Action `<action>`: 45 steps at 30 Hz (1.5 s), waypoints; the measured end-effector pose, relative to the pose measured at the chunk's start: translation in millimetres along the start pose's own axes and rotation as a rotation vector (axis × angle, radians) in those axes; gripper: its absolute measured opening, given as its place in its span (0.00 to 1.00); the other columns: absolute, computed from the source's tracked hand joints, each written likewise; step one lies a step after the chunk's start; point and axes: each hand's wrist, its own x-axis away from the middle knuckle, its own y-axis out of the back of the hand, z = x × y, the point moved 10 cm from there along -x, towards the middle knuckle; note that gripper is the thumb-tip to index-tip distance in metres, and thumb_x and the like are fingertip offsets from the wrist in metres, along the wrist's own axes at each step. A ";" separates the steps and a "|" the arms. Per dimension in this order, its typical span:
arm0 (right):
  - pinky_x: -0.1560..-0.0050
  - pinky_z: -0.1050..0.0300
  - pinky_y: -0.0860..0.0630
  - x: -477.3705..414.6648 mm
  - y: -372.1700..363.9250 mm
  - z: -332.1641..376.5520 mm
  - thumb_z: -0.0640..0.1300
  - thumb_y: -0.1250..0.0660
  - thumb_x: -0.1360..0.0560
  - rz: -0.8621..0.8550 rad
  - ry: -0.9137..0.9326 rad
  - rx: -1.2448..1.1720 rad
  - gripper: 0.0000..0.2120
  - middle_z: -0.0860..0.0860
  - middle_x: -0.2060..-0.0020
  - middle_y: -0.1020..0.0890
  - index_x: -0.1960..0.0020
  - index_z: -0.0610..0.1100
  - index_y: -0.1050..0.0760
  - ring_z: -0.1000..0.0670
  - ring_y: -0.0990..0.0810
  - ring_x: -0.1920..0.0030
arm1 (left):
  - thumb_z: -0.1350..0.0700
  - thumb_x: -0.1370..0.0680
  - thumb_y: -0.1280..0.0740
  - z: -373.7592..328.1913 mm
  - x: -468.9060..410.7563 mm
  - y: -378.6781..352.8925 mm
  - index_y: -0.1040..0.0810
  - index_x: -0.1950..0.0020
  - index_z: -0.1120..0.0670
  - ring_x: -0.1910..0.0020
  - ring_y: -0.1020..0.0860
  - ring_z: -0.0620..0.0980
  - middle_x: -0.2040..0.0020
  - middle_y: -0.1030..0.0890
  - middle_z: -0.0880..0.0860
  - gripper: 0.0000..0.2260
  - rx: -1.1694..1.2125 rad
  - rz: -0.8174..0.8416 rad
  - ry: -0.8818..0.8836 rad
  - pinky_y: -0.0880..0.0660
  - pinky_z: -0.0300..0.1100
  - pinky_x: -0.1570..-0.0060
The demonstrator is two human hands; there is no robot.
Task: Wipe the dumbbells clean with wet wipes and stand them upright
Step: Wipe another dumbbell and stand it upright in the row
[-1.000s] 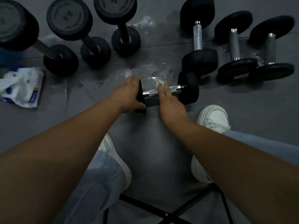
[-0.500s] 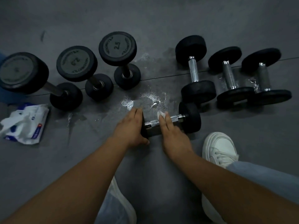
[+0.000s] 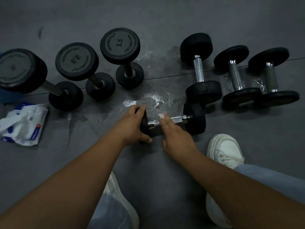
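A small black dumbbell [image 3: 194, 119] with a chrome handle lies on its side on the grey floor in front of me. My left hand [image 3: 132, 124] grips its left head. My right hand [image 3: 175, 134] presses a white wet wipe [image 3: 160, 116] onto the handle with straight fingers. Three dumbbells stand upright at the back left [image 3: 119, 42], [image 3: 76, 61], [image 3: 21, 70]. Three more lie on their sides at the back right [image 3: 198, 70], [image 3: 236, 76], [image 3: 271, 76].
A white and blue pack of wet wipes [image 3: 24, 123] lies on the floor at the left. Wet patches [image 3: 148, 99] shine on the floor behind the held dumbbell. My two white shoes [image 3: 224, 149], [image 3: 118, 195] flank the lower middle.
The camera has tilted up, so everything sits lower in view. My right hand has slid slightly along the handle with the wipe. My left hand keeps its grip on the head.
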 end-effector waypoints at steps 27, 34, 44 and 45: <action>0.47 0.47 0.23 -0.9 0.7 -5.2 0.40 0.39 0.30 -0.026 -0.043 -0.066 0.41 0.55 0.22 0.55 0.21 0.51 0.54 0.45 0.29 0.35 | 0.52 0.34 0.19 3.6 -7.2 18.4 0.38 0.24 0.52 0.29 0.35 0.51 0.26 0.35 0.52 0.43 0.138 -0.088 -0.066 0.37 0.40 0.31; 0.49 0.49 0.22 -2.4 -4.1 11.7 0.41 0.39 0.30 -0.005 0.052 -0.095 0.41 0.59 0.22 0.55 0.22 0.55 0.54 0.45 0.26 0.37 | 0.52 0.32 0.20 1.6 -6.2 16.7 0.41 0.22 0.54 0.26 0.38 0.51 0.24 0.39 0.52 0.44 0.117 -0.079 -0.064 0.41 0.39 0.29; 0.47 0.45 0.22 -2.3 6.1 -1.4 0.38 0.41 0.31 -0.095 -0.059 -0.175 0.40 0.58 0.23 0.47 0.23 0.56 0.50 0.43 0.25 0.38 | 0.49 0.34 0.21 0.1 -1.4 -1.1 0.59 0.19 0.52 0.21 0.49 0.54 0.19 0.61 0.51 0.57 -0.013 0.016 0.045 0.40 0.51 0.25; 0.48 0.45 0.22 -2.2 5.0 4.4 0.38 0.40 0.31 -0.068 -0.025 -0.130 0.39 0.58 0.23 0.47 0.23 0.55 0.50 0.43 0.25 0.38 | 0.49 0.36 0.20 -1.7 1.0 -1.5 0.59 0.20 0.51 0.21 0.49 0.55 0.20 0.62 0.51 0.59 -0.048 0.010 0.056 0.38 0.53 0.26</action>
